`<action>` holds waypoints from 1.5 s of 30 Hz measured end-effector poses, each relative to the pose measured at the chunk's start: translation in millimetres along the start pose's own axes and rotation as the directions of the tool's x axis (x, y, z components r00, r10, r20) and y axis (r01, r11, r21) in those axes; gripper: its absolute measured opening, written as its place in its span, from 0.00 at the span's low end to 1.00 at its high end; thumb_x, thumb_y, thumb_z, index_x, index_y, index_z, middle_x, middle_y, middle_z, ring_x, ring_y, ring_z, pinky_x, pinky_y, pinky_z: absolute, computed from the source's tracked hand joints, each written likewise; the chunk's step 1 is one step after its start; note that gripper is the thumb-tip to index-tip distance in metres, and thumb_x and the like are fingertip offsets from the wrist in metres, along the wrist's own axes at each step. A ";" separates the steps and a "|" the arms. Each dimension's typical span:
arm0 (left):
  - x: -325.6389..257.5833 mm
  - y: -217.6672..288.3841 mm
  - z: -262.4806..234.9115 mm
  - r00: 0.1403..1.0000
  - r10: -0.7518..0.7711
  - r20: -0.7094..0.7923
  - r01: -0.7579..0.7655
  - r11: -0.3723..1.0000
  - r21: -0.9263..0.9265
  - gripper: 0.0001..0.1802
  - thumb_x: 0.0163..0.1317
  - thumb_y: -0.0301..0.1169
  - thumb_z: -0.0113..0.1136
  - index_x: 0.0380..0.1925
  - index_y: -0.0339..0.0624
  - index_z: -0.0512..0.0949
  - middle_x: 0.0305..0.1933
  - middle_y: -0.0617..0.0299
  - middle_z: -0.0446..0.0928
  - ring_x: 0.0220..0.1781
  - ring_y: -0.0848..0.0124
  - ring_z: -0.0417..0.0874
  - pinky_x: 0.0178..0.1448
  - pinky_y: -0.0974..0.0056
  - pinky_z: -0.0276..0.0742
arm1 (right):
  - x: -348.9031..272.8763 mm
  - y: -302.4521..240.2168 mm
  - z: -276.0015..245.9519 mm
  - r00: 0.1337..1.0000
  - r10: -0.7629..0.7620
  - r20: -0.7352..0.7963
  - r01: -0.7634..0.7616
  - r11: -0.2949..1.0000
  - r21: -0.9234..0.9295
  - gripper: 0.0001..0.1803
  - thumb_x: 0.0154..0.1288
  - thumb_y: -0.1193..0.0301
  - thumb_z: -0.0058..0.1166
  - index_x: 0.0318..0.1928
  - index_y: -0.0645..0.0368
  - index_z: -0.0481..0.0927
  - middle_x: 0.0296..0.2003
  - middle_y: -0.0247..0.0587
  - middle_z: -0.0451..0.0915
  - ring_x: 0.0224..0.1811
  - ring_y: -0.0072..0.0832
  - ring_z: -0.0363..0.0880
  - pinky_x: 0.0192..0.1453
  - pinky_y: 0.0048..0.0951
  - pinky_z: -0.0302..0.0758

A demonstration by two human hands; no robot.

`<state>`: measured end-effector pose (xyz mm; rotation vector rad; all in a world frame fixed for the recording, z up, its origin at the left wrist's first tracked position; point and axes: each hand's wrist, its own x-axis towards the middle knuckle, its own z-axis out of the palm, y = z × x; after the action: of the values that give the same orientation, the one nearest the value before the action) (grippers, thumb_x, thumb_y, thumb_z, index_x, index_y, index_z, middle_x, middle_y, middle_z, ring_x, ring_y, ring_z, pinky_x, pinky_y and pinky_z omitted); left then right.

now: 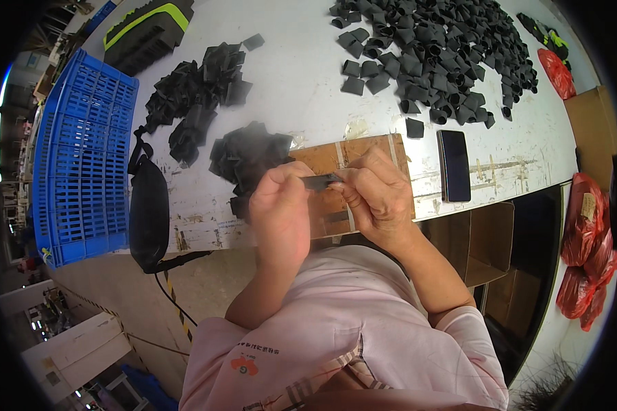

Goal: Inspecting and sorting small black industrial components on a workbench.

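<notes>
- The left hand and the right hand both hold one small black strip, pinched tight between thumbs and fingers.
- The black strip is flat, thin and dark, with straight edges. It looks soft, like rubber or foam. Only its middle shows between the two hands.
- The strip is held just above a wooden board that lies at the near edge of the tabletop.
- The wooden board is brown and flat, with pale tape bands across it.
- A heap of flat black pieces lies just beside the left end of the board, close to the left hand.
- A second heap of black pieces lies farther back on the left side of the tabletop.
- A big spread of short black tubes covers the far right part of the tabletop. They look squashed and hollow.
- A black phone, smooth and shiny, lies flat near the right end of the board.
- A blue plastic crate with a grid of holes stands at the left edge of the tabletop.
- A black bag with a strap hangs over the near left edge.
- The tabletop is white, scratched and stained.
</notes>
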<state>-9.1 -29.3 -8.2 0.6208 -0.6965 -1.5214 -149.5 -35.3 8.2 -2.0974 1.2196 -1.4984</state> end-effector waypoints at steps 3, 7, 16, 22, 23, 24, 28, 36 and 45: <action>2.1 4.4 0.4 0.998 0.044 0.034 -0.048 0.990 0.129 0.06 0.61 0.27 0.47 0.34 0.34 0.71 0.36 0.58 0.71 0.38 0.73 0.69 0.44 0.69 0.65 | -2.8 -0.7 1.2 1.000 0.027 0.002 -0.027 0.999 -0.030 0.06 0.45 0.80 0.58 0.24 0.63 0.73 0.20 0.39 0.67 0.21 0.34 0.66 0.21 0.31 0.64; 2.5 17.7 9.5 0.978 -0.170 -0.119 0.206 0.859 0.468 0.07 0.59 0.27 0.48 0.33 0.33 0.72 0.29 0.62 0.72 0.26 0.80 0.69 0.30 0.76 0.65 | -3.2 -1.3 2.2 0.999 0.039 0.006 -0.038 0.998 -0.047 0.06 0.46 0.80 0.57 0.25 0.63 0.73 0.19 0.39 0.66 0.21 0.34 0.66 0.21 0.31 0.64; 10.6 4.2 -6.4 0.673 -0.627 0.393 0.615 0.179 -0.767 0.11 0.60 0.26 0.42 0.19 0.35 0.66 0.17 0.64 0.65 0.10 0.81 0.58 0.11 0.77 0.51 | -4.8 -6.2 4.2 1.000 0.011 -0.016 -0.012 0.994 -0.112 0.07 0.44 0.81 0.58 0.25 0.64 0.74 0.19 0.40 0.68 0.20 0.33 0.68 0.21 0.29 0.64; 0.3 1.3 -8.3 0.754 -0.533 0.384 0.623 0.395 -0.675 0.12 0.62 0.29 0.38 0.23 0.36 0.69 0.14 0.66 0.63 0.10 0.81 0.59 0.12 0.76 0.52 | -7.4 -3.6 4.4 1.000 0.007 -0.021 -0.010 0.987 -0.158 0.03 0.49 0.81 0.55 0.25 0.65 0.74 0.19 0.40 0.69 0.20 0.29 0.68 0.20 0.25 0.62; -1.9 2.6 -8.1 0.813 -0.574 0.101 0.554 0.707 -0.441 0.12 0.63 0.29 0.39 0.27 0.37 0.71 0.14 0.67 0.64 0.10 0.81 0.59 0.12 0.75 0.52 | -2.5 -4.2 0.6 1.000 0.012 -0.022 -0.015 0.988 -0.156 0.03 0.49 0.81 0.55 0.25 0.65 0.74 0.19 0.40 0.69 0.20 0.29 0.68 0.20 0.25 0.62; -7.1 -6.8 -21.1 0.910 -0.398 -0.118 0.397 0.917 -0.037 0.10 0.62 0.29 0.43 0.36 0.38 0.73 0.17 0.66 0.68 0.12 0.81 0.61 0.14 0.76 0.55 | 3.9 -5.5 -3.2 0.998 0.065 0.013 -0.064 0.997 -0.035 0.03 0.51 0.79 0.54 0.25 0.64 0.74 0.19 0.39 0.69 0.20 0.26 0.67 0.20 0.24 0.62; -18.8 -33.7 -71.0 0.965 0.241 -0.099 -0.014 0.426 0.905 0.14 0.59 0.30 0.49 0.44 0.38 0.71 0.42 0.52 0.71 0.36 0.70 0.73 0.35 0.67 0.70 | 22.4 14.7 -12.8 0.780 0.623 -0.058 -0.507 0.684 0.524 0.17 0.63 0.61 0.46 0.31 0.65 0.75 0.19 0.31 0.70 0.19 0.15 0.63 0.22 0.16 0.59; -6.2 -47.7 -140.9 0.978 0.154 0.142 -0.067 -0.409 0.910 0.25 0.55 0.28 0.52 0.55 0.45 0.65 0.61 0.48 0.57 0.62 0.47 0.55 0.59 0.44 0.52 | -32.1 32.9 -3.0 0.627 0.777 0.047 -0.695 0.531 0.486 0.22 0.64 0.56 0.44 0.35 0.66 0.76 0.18 0.31 0.68 0.19 0.16 0.61 0.23 0.16 0.59; 13.0 -12.5 -153.6 0.900 0.327 0.289 -0.089 -0.512 0.854 0.21 0.51 0.30 0.56 0.47 0.41 0.71 0.53 0.47 0.64 0.57 0.51 0.62 0.57 0.51 0.56 | -73.4 39.4 -11.5 0.541 0.834 0.107 -0.776 0.445 0.447 0.20 0.65 0.58 0.45 0.33 0.65 0.75 0.18 0.31 0.68 0.19 0.15 0.61 0.23 0.16 0.60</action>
<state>95.5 -51.6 -119.9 1.7611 -1.9732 0.2301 -185.4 -0.1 -59.2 -0.8425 1.4348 -1.2422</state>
